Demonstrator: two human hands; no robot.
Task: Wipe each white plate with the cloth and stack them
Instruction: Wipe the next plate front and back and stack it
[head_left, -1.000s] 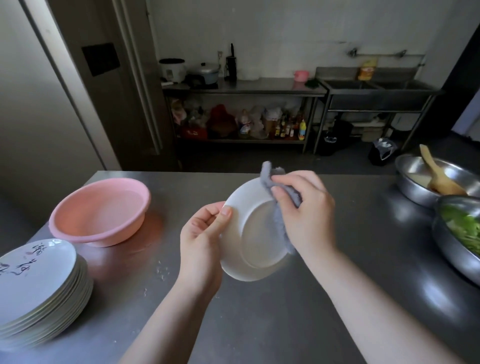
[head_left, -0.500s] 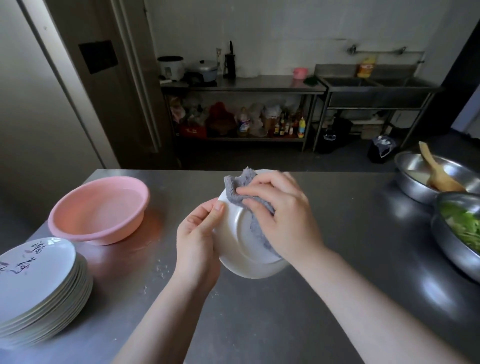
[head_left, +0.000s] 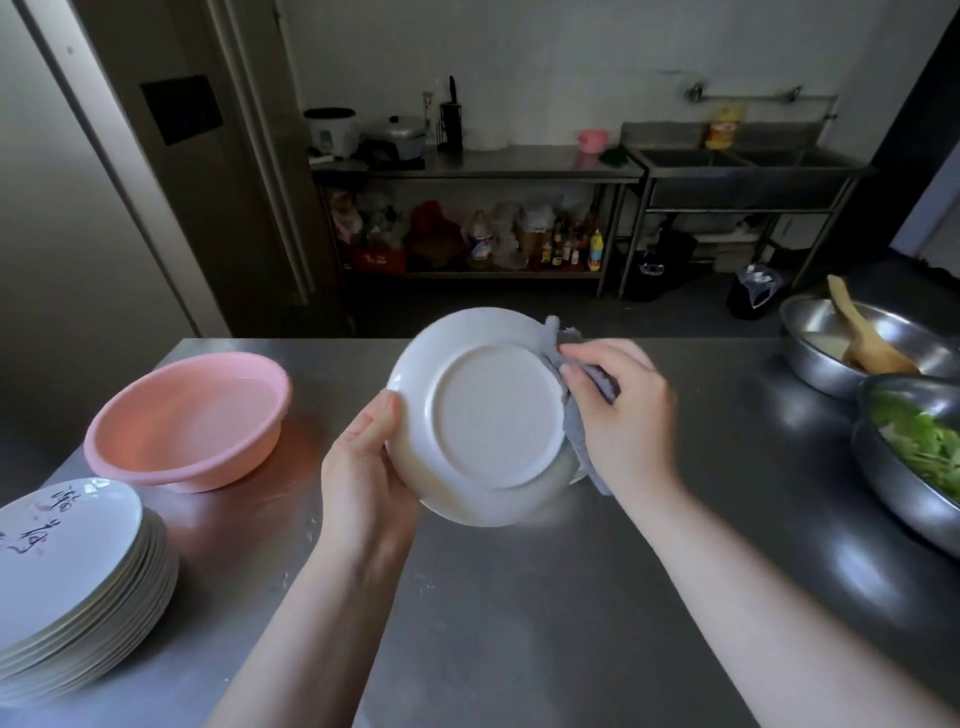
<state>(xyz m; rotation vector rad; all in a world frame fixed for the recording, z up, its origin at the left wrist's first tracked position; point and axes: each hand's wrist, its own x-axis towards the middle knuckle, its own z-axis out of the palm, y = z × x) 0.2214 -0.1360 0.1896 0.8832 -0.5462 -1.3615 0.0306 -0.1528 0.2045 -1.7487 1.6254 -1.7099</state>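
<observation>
Holding greens (head_left: 922, 447), seemingly, a steel bowl (head_left: 883, 483).

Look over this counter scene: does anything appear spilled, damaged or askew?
Nothing is damaged. Small droplets or specks dot the steel counter beside the pink basin. The plate stack sits level, and the left hand holds the white plate underside up, which suits wiping.

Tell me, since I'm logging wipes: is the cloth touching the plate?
Touching. The head view shows the right hand pressing the cloth against the right rim of the plate.
</observation>
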